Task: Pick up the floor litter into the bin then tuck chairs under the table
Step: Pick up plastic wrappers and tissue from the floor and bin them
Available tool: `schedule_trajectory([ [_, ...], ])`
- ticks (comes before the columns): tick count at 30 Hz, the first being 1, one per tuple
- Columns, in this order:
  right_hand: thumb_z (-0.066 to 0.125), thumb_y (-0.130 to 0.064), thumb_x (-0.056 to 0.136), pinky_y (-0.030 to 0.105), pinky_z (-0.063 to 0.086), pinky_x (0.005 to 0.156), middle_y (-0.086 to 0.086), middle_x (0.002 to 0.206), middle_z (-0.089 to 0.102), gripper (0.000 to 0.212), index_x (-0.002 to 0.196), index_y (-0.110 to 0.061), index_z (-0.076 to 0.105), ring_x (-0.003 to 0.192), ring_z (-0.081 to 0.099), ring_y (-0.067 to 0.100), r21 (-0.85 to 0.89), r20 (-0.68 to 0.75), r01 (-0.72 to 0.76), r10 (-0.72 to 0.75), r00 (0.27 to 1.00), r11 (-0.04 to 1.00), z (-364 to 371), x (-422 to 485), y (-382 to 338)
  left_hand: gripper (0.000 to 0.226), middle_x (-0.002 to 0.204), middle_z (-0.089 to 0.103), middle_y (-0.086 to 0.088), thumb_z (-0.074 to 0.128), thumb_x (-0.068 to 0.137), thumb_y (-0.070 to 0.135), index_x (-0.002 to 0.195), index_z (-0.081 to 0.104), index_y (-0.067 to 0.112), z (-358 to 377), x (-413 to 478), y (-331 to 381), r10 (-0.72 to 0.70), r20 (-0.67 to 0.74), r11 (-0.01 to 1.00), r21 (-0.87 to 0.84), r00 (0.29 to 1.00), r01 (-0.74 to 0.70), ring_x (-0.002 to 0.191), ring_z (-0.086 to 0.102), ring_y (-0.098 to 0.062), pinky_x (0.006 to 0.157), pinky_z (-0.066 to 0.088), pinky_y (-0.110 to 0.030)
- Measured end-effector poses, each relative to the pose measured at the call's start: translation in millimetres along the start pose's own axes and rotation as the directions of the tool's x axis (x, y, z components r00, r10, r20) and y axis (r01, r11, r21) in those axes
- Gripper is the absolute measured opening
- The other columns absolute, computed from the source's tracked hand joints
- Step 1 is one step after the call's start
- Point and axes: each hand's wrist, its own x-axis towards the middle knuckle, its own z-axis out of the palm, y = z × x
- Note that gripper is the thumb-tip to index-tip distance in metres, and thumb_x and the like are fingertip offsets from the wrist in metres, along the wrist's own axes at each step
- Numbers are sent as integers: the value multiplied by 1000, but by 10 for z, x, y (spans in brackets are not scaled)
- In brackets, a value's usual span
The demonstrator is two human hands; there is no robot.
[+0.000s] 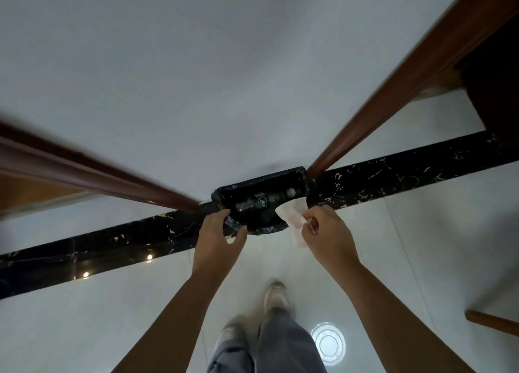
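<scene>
**Tissue held at the bin's mouth**

The left hand [222, 233] grips the near rim of the small black-lined rectangular bin [266, 230]. The right hand [328, 236] pinches a crumpled white paper tissue [292, 212] over the bin's right edge. A clear plastic bottle [257, 204] lies inside. A clear round plastic lid [328, 343] lies on the floor behind the right hand.

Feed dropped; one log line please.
left hand holds bin rim | right hand pinches tissue at bin | bottle in bin | lid on floor

Plain white wall [224, 63] w/ black gold-veined marble skirting [112, 249], brown wood trim [393, 91] either side, glossy pale tile floor [84, 316] reflecting lamps.
</scene>
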Motion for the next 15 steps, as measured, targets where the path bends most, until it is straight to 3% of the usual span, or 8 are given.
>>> schedule_trajectory([
  [6, 53, -6, 84, 27, 41, 60, 2, 91, 50, 10, 92, -7, 59, 74, 50, 17, 34, 19, -30, 29, 999, 999, 365, 111, -202, 39, 112, 61, -9, 68, 80, 19, 116, 58, 7, -323, -272, -159, 184, -76, 970, 174, 980, -168, 103, 56, -24, 85, 39, -27],
  [11, 50, -6, 86, 28, 38, 60, 6, 95, 51, 12, 93, -5, 60, 74, 49, 17, 30, 6, -37, 37, 999, 999, 667, 392, -245, 37, 107, 63, -12, 71, 77, 10, 112, 60, 5, -474, -329, -297, 235, -106, 949, 242, 966, -204, 98, 60, -29, 82, 42, -31],
  [15, 51, -7, 84, 33, 44, 65, 10, 100, 53, 16, 97, -7, 61, 81, 53, 22, 46, -24, -64, 65, 998, 997, 914, 625, -215, 35, 106, 63, -11, 63, 79, 19, 111, 60, 6, -524, -268, -455, 222, -144, 950, 257, 964, -180, 97, 60, -26, 81, 42, -30],
])
